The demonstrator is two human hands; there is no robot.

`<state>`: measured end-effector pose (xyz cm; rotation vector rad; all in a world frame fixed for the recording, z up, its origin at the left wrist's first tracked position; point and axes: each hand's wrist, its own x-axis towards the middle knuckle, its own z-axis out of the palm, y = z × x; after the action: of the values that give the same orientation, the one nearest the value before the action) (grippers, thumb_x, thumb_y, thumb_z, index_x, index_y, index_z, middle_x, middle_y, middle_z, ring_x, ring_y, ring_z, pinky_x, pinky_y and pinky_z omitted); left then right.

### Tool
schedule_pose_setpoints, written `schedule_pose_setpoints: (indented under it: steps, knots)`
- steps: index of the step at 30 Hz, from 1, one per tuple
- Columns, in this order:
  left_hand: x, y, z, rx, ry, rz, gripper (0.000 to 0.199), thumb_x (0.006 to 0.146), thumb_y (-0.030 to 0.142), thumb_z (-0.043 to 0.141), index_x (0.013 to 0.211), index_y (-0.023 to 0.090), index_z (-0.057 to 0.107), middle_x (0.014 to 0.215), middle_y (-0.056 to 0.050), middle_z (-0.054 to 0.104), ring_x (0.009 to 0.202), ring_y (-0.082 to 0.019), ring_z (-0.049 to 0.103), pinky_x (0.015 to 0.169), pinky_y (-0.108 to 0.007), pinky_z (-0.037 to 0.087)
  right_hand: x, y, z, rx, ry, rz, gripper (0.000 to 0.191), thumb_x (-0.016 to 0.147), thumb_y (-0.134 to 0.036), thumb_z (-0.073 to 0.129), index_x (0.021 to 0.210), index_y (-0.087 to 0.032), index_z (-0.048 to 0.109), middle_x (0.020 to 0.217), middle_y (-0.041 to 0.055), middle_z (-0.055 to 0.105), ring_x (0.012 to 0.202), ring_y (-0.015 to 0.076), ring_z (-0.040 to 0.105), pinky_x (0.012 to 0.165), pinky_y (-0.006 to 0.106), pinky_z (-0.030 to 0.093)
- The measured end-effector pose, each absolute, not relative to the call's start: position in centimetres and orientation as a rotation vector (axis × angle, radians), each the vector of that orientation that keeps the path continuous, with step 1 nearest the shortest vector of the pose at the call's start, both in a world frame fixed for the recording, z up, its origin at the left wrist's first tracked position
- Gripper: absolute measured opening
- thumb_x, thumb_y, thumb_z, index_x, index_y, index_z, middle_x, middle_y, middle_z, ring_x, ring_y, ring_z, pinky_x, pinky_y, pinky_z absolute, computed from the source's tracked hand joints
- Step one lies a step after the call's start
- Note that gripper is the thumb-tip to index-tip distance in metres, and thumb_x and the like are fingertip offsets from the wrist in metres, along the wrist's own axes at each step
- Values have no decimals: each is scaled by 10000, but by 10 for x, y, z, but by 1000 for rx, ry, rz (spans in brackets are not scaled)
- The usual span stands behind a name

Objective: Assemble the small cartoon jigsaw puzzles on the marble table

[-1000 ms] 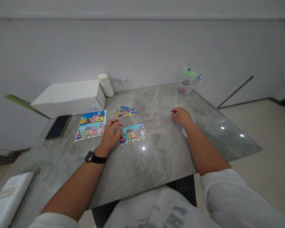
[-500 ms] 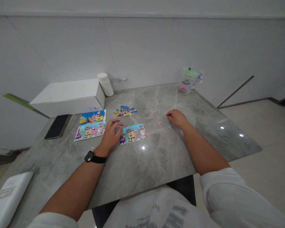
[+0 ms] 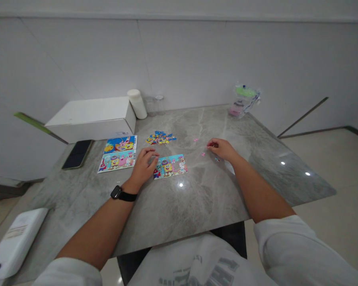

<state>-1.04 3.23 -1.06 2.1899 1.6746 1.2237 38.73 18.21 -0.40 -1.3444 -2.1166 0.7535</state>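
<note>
Head view: smartphone (image 3: 77,154), SpongeBob picture sheet (image 3: 116,161), left hand (image 3: 143,167) loosely spread, jigsaw piece pile (image 3: 161,138), part-built SpongeBob jigsaw (image 3: 169,168) just beside that hand on grey table (image 3: 203,202), pink piece (image 3: 203,154), right hand (image 3: 222,149) pinched narrow, can't tell if holding anything.

A white, short-sleeved shirt (image 3: 173,258) is showing grey printed lettering (image 3: 223,274) across its front; a dark watch (image 3: 116,192) with a rounded, square face is circling the left wrist (image 3: 131,186) on a smooth black band (image 3: 128,196).

A grey marbled table (image 3: 203,206) stands against a pale wall (image 3: 181,59)
</note>
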Motion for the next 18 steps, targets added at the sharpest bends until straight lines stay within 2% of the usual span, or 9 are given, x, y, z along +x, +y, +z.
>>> schedule_pose_setpoints:
  steps: [6,9,13,18]
  knots:
    - [-7,31,-10,2192,1652,1234,174,1041,295,570,1100,209,710,1248,-99,605,1216,-259,620,1110,-487,519,351,170,-2,-1164,-1928,1151,276,788,-477,757,905,-229,729,787,11,718,656,163,618,616,291,495]
    - [-5,30,-8,2189,1631,1240,167,1036,283,577,1108,211,710,1253,-97,605,1219,-251,621,1112,-473,520,326,165,10,-1112,-1920,1214,317,770,-492,789,922,-225,708,803,5,706,636,150,584,570,277,463]
    - [-3,28,-7,2190,1604,1254,158,1028,275,594,1113,216,714,1256,-99,605,1222,-247,622,1112,-467,520,286,164,19,-963,-1974,1237,305,764,-467,820,882,-219,689,783,-3,694,676,145,591,625,279,465]
    - [-1,27,-6,2201,1582,1271,139,1013,266,621,1099,218,719,1273,-105,603,1224,-245,620,1116,-468,520,244,158,4,-880,-1936,1231,305,780,-496,791,893,-231,691,780,0,700,706,166,625,665,299,489]
